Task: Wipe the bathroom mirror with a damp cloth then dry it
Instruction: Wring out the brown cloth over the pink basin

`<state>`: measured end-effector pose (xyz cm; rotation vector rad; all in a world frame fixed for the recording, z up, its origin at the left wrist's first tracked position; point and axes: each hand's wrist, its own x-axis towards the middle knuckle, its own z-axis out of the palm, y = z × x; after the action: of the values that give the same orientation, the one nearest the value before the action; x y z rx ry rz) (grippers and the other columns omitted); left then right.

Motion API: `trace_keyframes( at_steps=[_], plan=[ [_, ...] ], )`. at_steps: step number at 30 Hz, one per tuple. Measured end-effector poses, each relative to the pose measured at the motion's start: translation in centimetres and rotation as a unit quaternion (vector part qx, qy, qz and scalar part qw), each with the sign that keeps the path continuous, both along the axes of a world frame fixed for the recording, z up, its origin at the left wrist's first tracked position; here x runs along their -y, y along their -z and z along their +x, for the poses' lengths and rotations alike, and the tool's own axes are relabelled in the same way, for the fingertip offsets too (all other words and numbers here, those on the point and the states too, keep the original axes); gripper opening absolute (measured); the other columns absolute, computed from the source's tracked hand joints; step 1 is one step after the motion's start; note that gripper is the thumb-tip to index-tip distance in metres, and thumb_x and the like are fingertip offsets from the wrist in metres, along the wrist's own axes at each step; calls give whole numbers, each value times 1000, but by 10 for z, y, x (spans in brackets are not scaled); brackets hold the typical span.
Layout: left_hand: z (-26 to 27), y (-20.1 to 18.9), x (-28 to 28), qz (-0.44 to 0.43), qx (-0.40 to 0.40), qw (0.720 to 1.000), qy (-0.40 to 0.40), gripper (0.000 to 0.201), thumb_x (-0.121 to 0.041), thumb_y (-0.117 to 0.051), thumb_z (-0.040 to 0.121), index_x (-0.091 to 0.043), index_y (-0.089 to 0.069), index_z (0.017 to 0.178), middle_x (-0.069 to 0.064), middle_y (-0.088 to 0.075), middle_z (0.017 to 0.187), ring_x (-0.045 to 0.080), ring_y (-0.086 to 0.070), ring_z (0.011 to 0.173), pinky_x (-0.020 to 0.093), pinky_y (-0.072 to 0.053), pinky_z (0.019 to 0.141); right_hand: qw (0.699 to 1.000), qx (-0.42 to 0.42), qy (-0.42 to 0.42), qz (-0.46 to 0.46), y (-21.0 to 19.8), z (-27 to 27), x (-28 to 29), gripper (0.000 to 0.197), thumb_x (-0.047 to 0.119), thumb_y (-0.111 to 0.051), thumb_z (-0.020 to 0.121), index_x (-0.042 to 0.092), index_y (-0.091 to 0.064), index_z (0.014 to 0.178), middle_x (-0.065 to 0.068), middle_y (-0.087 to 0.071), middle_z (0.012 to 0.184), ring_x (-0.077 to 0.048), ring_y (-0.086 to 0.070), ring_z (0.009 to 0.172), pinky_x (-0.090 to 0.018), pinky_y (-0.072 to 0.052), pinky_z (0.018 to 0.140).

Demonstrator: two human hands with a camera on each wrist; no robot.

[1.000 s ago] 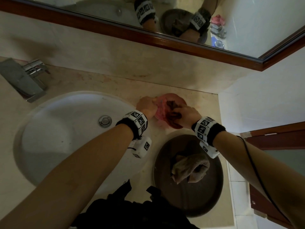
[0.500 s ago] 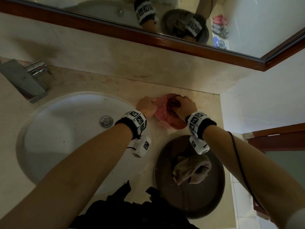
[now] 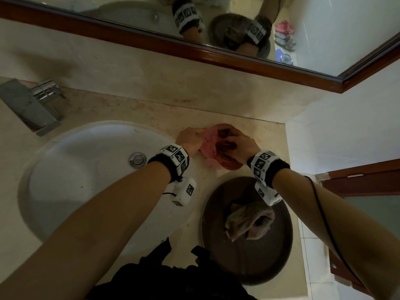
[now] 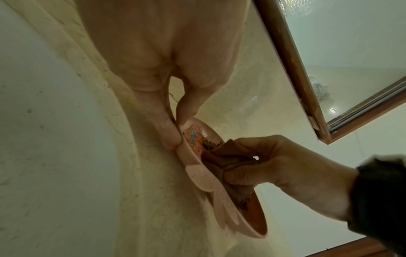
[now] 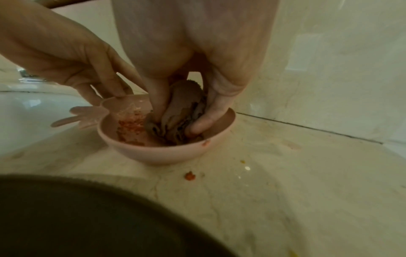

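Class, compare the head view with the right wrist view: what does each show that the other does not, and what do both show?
Head view only: the mirror in its wooden frame, the faucet, the sink drain and a second cloth lying in the dark basin.

Right wrist view only: orange crumbs on the counter and orange residue inside the bowl.

Both: the left hand pinching the pink bowl rim, the right hand gripping a brown cloth in it.
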<state>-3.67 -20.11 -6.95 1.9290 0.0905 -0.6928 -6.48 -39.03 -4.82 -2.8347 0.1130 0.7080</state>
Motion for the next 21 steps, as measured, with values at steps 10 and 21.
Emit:
trace_keyframes(
  at_steps=[10, 21],
  plan=[
    [0, 8, -9, -97, -52, 993, -44, 44, -4, -66, 88, -22, -66, 128, 6, -70, 119, 20, -70, 97, 37, -58, 90, 994, 58, 84, 27, 6, 11, -15, 38, 34, -60, 89, 36, -59, 126, 1, -57, 132, -28, -57, 112, -33, -46, 96],
    [-1, 4, -2, -95, -57, 992, -65, 39, -12, -67, 88, -22, -66, 126, 9, -70, 119, 24, -70, 100, 40, -57, 92, 997, -30, -41, -53, 4, -3, 4, 37, 44, -60, 88, 44, -57, 125, -1, -49, 137, -31, -55, 114, -35, -44, 98]
  ],
)
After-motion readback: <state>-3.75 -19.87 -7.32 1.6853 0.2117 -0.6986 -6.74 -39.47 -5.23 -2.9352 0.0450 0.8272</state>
